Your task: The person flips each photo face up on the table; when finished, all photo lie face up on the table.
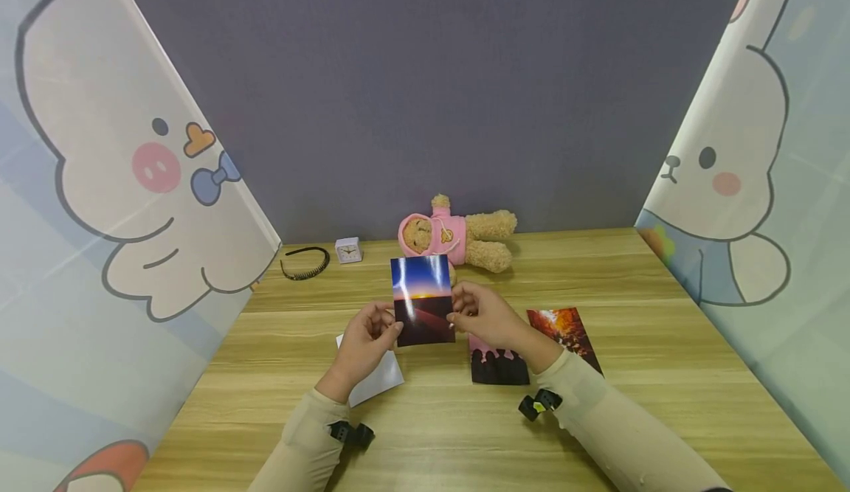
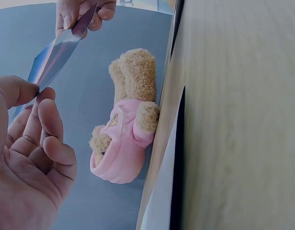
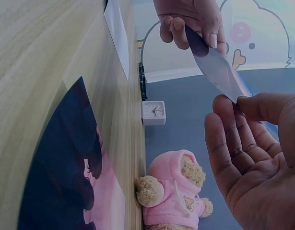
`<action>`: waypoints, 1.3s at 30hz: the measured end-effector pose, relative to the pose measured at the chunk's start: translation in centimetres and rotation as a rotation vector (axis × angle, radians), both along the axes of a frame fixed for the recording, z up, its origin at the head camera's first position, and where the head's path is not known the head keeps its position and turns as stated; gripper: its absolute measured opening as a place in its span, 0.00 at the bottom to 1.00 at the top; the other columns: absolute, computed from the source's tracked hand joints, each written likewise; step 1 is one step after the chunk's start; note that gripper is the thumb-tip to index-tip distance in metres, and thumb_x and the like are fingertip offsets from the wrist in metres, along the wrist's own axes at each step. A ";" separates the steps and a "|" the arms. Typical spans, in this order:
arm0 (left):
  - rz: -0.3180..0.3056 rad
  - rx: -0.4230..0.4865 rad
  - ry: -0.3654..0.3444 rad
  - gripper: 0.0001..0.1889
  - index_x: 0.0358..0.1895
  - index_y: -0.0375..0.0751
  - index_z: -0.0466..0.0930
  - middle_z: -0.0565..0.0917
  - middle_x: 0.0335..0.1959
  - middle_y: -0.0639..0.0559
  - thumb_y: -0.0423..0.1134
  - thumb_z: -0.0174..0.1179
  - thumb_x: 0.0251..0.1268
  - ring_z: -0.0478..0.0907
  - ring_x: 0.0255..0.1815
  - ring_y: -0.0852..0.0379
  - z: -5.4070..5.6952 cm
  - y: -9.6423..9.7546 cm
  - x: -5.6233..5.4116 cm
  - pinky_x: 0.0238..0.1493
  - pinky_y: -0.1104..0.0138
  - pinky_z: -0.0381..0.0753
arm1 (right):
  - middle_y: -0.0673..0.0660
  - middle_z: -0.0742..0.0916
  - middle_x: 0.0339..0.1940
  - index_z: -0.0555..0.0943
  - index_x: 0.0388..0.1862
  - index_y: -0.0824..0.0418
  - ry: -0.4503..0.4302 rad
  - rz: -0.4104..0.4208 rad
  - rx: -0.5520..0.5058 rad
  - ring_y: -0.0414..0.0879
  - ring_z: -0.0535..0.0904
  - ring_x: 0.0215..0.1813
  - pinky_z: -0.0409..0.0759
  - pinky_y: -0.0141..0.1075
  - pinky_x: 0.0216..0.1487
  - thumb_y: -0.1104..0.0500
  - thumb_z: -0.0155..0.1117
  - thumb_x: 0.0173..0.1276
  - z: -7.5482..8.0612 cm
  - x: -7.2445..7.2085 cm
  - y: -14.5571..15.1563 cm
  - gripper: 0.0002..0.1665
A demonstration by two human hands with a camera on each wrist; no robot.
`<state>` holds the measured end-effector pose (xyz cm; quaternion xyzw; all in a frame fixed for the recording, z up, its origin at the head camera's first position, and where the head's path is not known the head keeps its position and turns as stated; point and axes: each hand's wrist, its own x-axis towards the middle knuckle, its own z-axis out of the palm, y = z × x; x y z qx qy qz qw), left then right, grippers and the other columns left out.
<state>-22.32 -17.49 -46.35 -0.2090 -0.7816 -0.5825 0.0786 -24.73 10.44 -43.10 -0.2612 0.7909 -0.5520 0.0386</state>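
Note:
A glossy sunset photo (image 1: 423,300), blue above and dark below, is held up over the table between both hands. My left hand (image 1: 364,341) pinches its left edge between thumb and forefinger. On the opposite edge, my right hand (image 1: 488,316) pinches it the same way; both grips show in the left wrist view, where the photo (image 2: 56,57) is seen nearly edge-on. Beneath the left hand lies a white sheet (image 1: 378,380), partly covered by that hand. A pink-and-black picture (image 1: 499,365) lies under the right hand, and an autumn-coloured picture (image 1: 564,327) is partly behind the right forearm.
Behind the photo, a teddy bear (image 1: 451,235) in a pink hoodie lies on its side along the back of the wooden table (image 1: 438,433). A small white clock (image 1: 348,250) and a black headband (image 1: 307,265) are at the back left. Cartoon-printed panels flank the table.

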 end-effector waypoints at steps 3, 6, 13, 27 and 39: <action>0.001 -0.005 0.016 0.22 0.67 0.28 0.73 0.83 0.36 0.34 0.22 0.62 0.72 0.77 0.23 0.58 -0.1 -0.1 -0.1 0.23 0.70 0.73 | 0.59 0.84 0.42 0.77 0.55 0.67 -0.023 0.003 -0.017 0.49 0.84 0.39 0.84 0.36 0.37 0.68 0.70 0.72 0.0 0.0 0.1 0.17; 0.003 -0.005 0.030 0.27 0.72 0.34 0.71 0.84 0.38 0.37 0.24 0.64 0.72 0.77 0.25 0.58 -0.2 -0.2 -0.2 0.24 0.71 0.72 | 0.59 0.84 0.43 0.76 0.62 0.67 -0.031 0.002 -0.031 0.48 0.85 0.40 0.85 0.36 0.39 0.68 0.70 0.72 0.0 0.0 0.1 0.23; -0.020 -0.018 0.018 0.30 0.75 0.46 0.71 0.86 0.40 0.46 0.30 0.67 0.72 0.79 0.27 0.58 -0.2 -0.5 -0.2 0.25 0.70 0.73 | 0.59 0.85 0.42 0.65 0.79 0.62 -0.010 -0.030 -0.018 0.48 0.86 0.40 0.84 0.36 0.40 0.67 0.71 0.71 -0.2 0.2 0.1 0.41; -0.046 -0.069 -0.011 0.29 0.75 0.43 0.71 0.86 0.41 0.48 0.34 0.67 0.74 0.78 0.27 0.58 -0.2 -0.7 -0.2 0.26 0.71 0.73 | 0.57 0.86 0.43 0.64 0.78 0.59 -0.008 -0.085 -0.005 0.48 0.85 0.40 0.83 0.37 0.41 0.67 0.73 0.70 -1.0 0.7 0.0 0.43; -0.081 -0.070 -0.024 0.28 0.74 0.39 0.73 0.86 0.39 0.45 0.32 0.67 0.73 0.77 0.27 0.58 -0.4 -1.1 -0.5 0.27 0.72 0.72 | 0.60 0.85 0.43 0.61 0.81 0.61 -0.055 0.008 -0.005 0.48 0.84 0.37 0.83 0.36 0.36 0.67 0.76 0.66 -1.7 0.4 0.6 0.49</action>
